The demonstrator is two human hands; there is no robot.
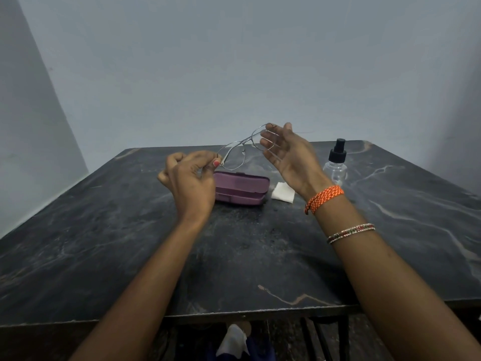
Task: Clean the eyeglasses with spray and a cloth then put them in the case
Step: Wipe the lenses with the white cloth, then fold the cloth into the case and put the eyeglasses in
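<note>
Thin wire-framed eyeglasses (244, 149) held aloft — left hand (191, 178) pinching one end, right hand (289, 155) open, seemingly steadying the other — ready for spraying.

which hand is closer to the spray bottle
Right. The right hand is raised just left of the spray bottle, at one end of the eyeglasses; the left hand is farther left, above the case.
</note>
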